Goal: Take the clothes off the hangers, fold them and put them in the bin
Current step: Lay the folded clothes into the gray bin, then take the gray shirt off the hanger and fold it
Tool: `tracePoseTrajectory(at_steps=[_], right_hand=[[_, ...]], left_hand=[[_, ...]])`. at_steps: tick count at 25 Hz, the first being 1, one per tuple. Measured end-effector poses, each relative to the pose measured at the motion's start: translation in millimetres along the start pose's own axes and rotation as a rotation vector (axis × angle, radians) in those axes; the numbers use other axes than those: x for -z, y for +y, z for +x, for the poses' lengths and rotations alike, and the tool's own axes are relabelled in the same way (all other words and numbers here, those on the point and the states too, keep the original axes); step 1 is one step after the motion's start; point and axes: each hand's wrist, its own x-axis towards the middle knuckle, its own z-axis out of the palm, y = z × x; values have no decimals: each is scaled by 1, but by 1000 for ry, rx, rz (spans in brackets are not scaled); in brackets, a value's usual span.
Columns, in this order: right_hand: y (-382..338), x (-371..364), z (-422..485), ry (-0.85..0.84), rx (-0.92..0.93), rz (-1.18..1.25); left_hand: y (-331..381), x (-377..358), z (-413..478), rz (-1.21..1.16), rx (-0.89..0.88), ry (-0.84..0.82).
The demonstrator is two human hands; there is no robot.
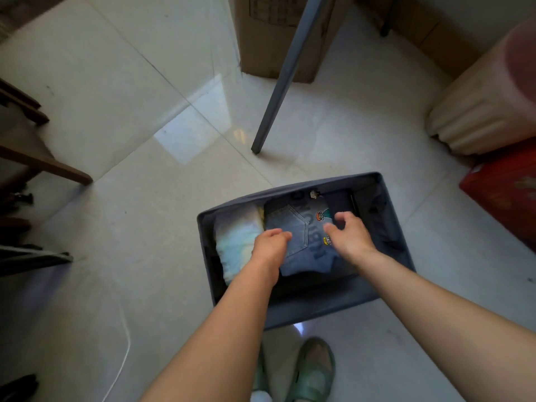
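**Bare arms, green shoes**

Of the person, only the two arms and the feet are in view. The left forearm (220, 329) and the right forearm (435, 300) are bare from the edge of the picture down to the wrist. The left hand (271, 248) and the right hand (351, 236) are bare as well. The right shoe (314, 369) is a soft slip-on with a rounded toe, in a pale, dull green, with a darker grey-brown area on its top. The left shoe (260, 372) has the same green, but the left forearm covers most of it. Just under it a small white patch (261, 397) shows at the lower edge; what it is cannot be told.
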Motion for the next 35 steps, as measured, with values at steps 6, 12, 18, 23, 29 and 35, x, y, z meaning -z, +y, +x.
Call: tracePoseTrajectory(at_steps=[6, 12, 18, 23, 29, 35], right_hand=[[-53, 78, -117, -20, 138, 275], [-117, 148, -212, -107, 227, 484], [-162, 237, -316, -160, 325, 646], [-183, 298, -396, -67, 435, 730], [-196, 358, -480, 103, 505, 865], [-171, 400, -546, 345, 514, 1029]], left_hand=[[50, 27, -142, -244, -53, -118], [98, 42, -263, -359, -207, -189], [135, 51, -389, -447, -326, -313], [169, 57, -480, -400, -464, -429], [199, 63, -562, -325, -615, -544], [203, 43, -615, -191, -651, -725]])
